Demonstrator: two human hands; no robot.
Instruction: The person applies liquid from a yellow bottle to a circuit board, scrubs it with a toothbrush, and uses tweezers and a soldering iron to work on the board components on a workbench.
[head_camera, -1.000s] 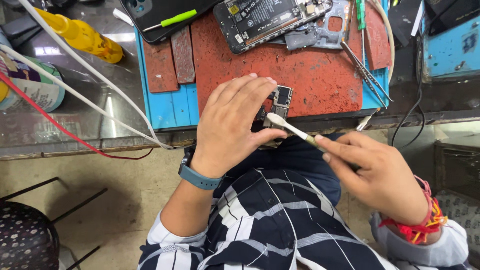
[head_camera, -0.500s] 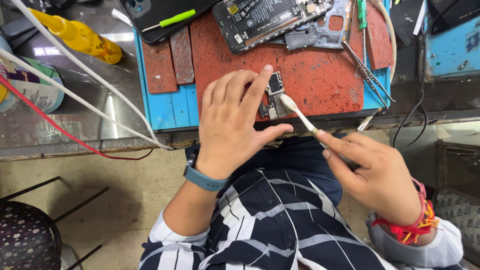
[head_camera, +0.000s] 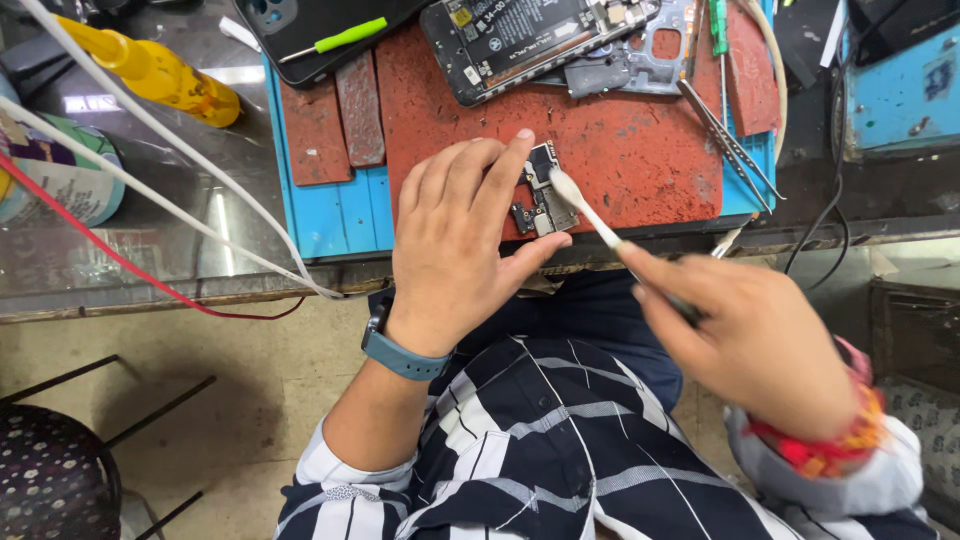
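Left hand (head_camera: 455, 245), centre of frame, lies flat over a small circuit board (head_camera: 541, 190). Fingertips and thumb are clamped on its edges, pinning it to the red work mat (head_camera: 640, 150), likely to keep it from sliding under the brush strokes.

Right hand (head_camera: 755, 340), lower right of frame, is closed around the handle of a small brush (head_camera: 585, 210). The pale bristle end reaches up and left and touches the board's right edge. The grip is low on the handle, pen-like, probably for fine control.

The mat sits on a blue tray (head_camera: 340, 215) at the near edge of the table (head_camera: 150, 270), so the work is close to the body.

Upper middle of frame: an opened phone (head_camera: 520, 40), its insides showing. Tweezers (head_camera: 730, 145) lie at the mat's right side, within reach. Upper left: a yellow bottle (head_camera: 150, 70) on its side. White cables (head_camera: 160, 190) and a red one cross the left of the table.
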